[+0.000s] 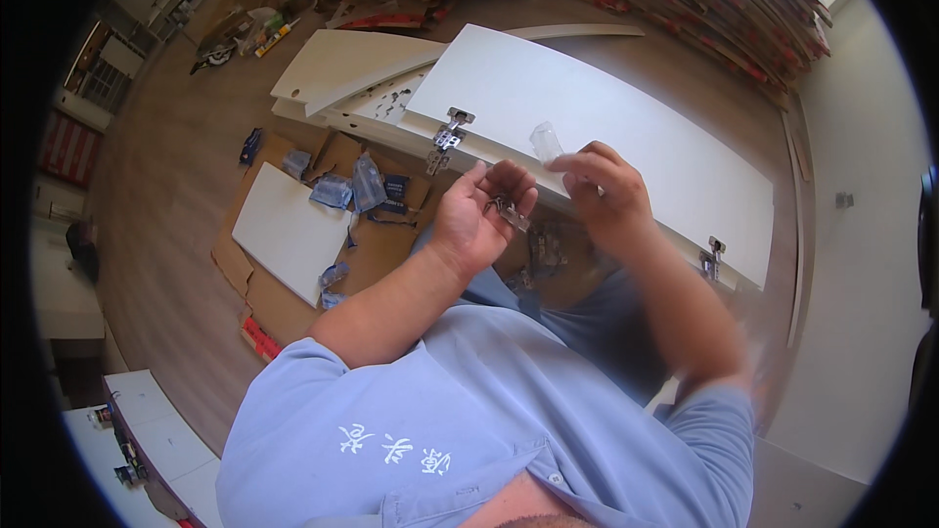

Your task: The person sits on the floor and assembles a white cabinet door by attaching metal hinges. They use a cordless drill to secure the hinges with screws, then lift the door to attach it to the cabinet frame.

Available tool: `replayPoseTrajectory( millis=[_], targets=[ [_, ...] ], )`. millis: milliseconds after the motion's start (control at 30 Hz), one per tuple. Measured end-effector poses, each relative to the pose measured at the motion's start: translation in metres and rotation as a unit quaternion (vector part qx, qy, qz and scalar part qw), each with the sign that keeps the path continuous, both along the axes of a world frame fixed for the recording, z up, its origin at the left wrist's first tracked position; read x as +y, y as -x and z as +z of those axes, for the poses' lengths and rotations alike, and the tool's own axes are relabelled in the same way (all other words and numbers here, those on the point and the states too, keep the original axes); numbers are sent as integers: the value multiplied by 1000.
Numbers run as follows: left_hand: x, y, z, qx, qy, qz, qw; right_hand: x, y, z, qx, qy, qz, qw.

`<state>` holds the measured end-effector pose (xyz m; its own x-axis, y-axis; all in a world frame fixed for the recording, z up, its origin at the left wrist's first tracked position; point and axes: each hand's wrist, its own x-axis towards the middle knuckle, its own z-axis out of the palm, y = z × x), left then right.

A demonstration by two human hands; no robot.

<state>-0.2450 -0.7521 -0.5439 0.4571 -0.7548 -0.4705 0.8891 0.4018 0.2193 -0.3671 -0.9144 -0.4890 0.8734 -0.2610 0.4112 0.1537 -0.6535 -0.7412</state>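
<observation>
My left hand (479, 215) is turned palm up and cupped, its fingers curled around small shiny metal fittings (511, 215); their exact kind is too small to tell. Close by on the right, my right hand (608, 188) pinches a small clear plastic bag (545, 142) between thumb and fingers. Beyond both hands lies a long white panel (597, 112). One metal hinge (449, 137) sits on its near edge at the left, and another hinge (712, 256) at the right end.
More white boards (342, 59) lie under and behind the panel. At the left, a smaller white board (291, 235) and torn plastic packets (368, 183) rest on cardboard (238, 259). Flattened cardboard (685, 0) is stacked at the back. A white wall (851, 235) rises on the right.
</observation>
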Motion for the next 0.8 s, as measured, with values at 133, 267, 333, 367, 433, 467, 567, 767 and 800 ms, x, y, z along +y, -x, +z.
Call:
replayPoseTrajectory(
  millis=[133, 267, 333, 367, 433, 467, 567, 767, 800],
  targets=[
    [1, -3, -2, -13, 24, -3, 1000, 9, -3, -11, 38, 79, 37, 995],
    [-5, -1, 0, -41, 30, -7, 999, 23, -5, -23, 55, 118, 59, 990],
    [-4, -1, 0, -60, 17, -9, 998, 24, -6, -25, 72, 124, 69, 987],
    [-3, -1, 0, -50, 9, -14, 999, 24, -6, -26, 71, 129, 69, 987],
    [1, -1, -2, -47, 27, -28, 998, 21, -8, -27, 72, 119, 69, 988],
    [2, -2, -4, -40, 26, -31, 998, 20, -10, -27, 75, 103, 68, 989],
    [5, -4, -6, -33, 52, -38, 997, 17, -13, -29, 49, 99, 64, 992],
    [4, -6, -7, -5, -3, -2, 1000, 13, -21, -22, 61, -71, -2, 996],
    [4, -8, -10, 13, -14, 7, 1000, 12, -24, -21, 77, -122, -23, 989]
  ],
)
